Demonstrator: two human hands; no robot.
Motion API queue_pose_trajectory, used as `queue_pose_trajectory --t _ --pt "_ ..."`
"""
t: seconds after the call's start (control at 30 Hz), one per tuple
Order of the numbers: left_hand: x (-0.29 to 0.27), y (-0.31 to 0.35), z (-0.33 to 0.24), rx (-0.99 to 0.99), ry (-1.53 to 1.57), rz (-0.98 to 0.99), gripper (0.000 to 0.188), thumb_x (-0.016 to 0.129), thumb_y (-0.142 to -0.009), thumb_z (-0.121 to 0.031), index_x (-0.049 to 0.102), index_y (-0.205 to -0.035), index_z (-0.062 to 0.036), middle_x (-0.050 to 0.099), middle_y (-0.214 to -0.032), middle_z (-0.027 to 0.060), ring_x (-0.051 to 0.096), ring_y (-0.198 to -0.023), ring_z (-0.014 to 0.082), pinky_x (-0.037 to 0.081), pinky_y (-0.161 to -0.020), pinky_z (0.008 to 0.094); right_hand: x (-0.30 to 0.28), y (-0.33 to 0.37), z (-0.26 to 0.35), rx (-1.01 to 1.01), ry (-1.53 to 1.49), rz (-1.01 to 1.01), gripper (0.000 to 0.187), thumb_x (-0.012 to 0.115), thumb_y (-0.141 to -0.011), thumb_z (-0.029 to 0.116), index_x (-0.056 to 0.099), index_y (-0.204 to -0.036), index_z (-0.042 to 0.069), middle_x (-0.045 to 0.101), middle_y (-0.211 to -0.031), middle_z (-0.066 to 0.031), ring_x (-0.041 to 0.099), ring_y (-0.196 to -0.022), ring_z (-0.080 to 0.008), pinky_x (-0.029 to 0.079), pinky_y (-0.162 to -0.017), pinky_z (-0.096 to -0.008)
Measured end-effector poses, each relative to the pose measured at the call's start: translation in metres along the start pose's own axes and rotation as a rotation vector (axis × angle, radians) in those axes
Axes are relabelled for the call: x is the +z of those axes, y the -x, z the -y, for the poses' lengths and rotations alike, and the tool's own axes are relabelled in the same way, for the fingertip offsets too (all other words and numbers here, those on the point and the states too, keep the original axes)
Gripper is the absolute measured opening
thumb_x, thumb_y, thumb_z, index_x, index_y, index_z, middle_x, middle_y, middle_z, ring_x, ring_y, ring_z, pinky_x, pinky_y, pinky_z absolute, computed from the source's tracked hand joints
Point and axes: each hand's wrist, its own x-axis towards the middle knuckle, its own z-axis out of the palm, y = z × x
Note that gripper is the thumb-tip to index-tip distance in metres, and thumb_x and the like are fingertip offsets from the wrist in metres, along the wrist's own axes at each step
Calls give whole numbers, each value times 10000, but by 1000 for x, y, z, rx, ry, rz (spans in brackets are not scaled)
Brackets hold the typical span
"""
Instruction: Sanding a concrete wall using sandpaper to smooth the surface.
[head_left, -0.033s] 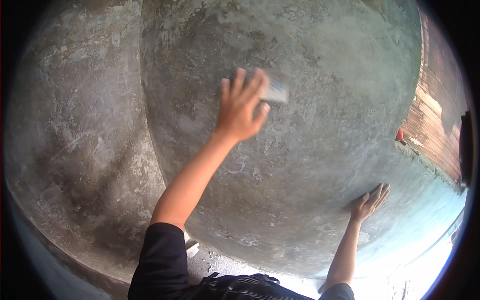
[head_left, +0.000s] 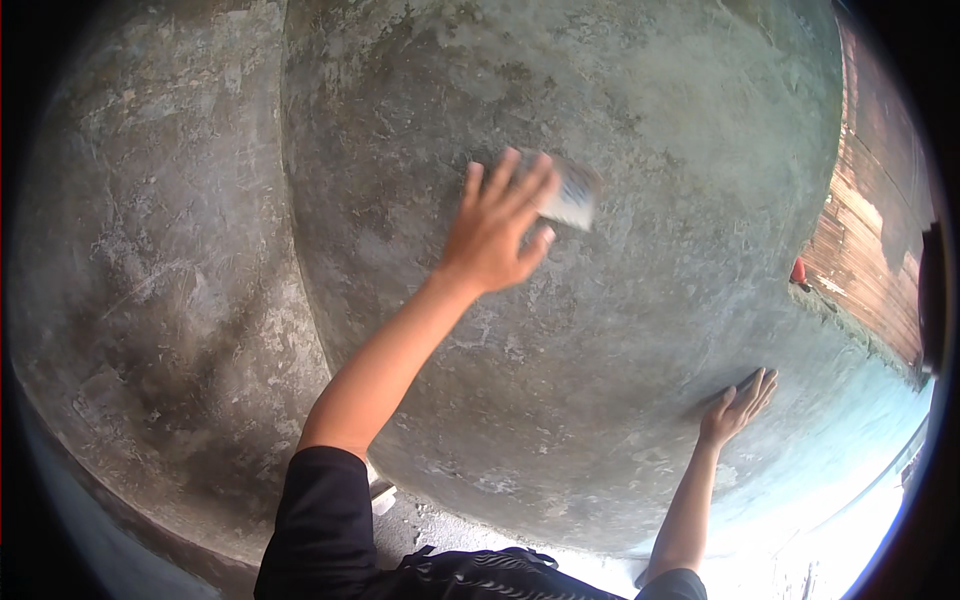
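Observation:
My left hand lies spread against the grey plastered wall. Beneath its fingers, and jutting out past them to the right, is a pale, roughly rectangular piece of sandpaper with bluish print, slightly blurred. The fingers press this piece to the wall; its left part is hidden under them. Lower down on the right, my right hand rests with its fingers stretched out on the same wall and holds nothing.
At left, a vertical corner line meets another mottled wall. To the right, a rough-edged opening shows ribbed brown brickwork, with a small red object at its corner. A pale block sits low beside my left sleeve.
My left hand and the sandpaper have slid a little to the right and down along the wall. My right hand stays at the same spot.

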Motion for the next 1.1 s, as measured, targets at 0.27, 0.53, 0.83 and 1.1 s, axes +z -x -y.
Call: queue_pose_trajectory --t 0.27,0.53,0.83,1.1 --pt "-24 -12 55 -205 -262 -158 645 438 -1030 -432 326 -1620 -196 301 -1689 8 239 -1549 404 131 -1228 668 -1 -8 59 -65 -216 77 620 384 -1078 480 415 -1562 95 333 -1656 -179 267 -1547 -388 171 -1237 -588" --pt "-23 3 66 -383 -248 -180 649 453 -1028 -430 338 -1612 -171 313 -1680 61 244 -1537 434 161 -1220 670 21 -4 56 -70 -103 22 603 370 -1072 470 439 -1550 110 341 -1651 -184 274 -1543 -393 159 -1244 -576" --pt "-24 8 72 -215 -267 -203 665 525 -991 -406 372 -1599 -186 343 -1668 49 277 -1531 417 178 -1215 668 24 -2 56 -89 -87 1 607 370 -1072 466 449 -1542 89 359 -1641 -188 280 -1540 -395 164 -1246 -563" --pt "-33 -7 123 -560 -293 -273 652 494 -1009 -398 354 -1605 -175 338 -1668 84 261 -1534 431 186 -1203 679 23 -2 59 -112 -46 5 623 362 -1078 479 425 -1557 86 343 -1651 -180 272 -1545 -385 187 -1240 -564"
